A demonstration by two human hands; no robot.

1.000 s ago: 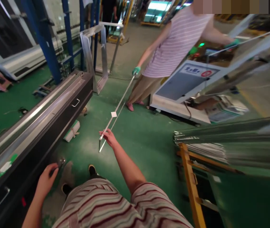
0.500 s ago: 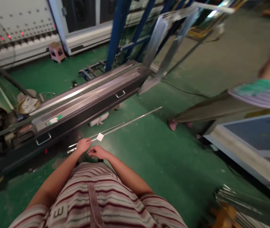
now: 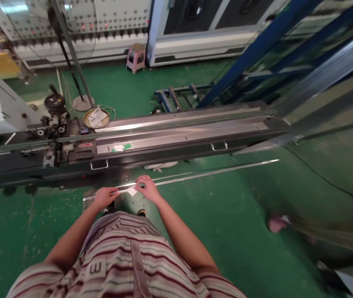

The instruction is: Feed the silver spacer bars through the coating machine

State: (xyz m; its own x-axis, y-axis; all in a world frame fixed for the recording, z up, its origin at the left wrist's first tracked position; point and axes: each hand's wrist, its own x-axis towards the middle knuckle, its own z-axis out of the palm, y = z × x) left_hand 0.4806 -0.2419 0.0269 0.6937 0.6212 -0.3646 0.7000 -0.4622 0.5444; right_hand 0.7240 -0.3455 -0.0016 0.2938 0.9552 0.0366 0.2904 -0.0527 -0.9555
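Past the right hand (image 3: 147,188), the metal strip (image 3: 213,171) blurs out.

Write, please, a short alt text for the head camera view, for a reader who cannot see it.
Both bare hands, the left hand and the right hand, grip a long thin metal strip with a small white tag, held level before a long machine bed. Below is a green floor.
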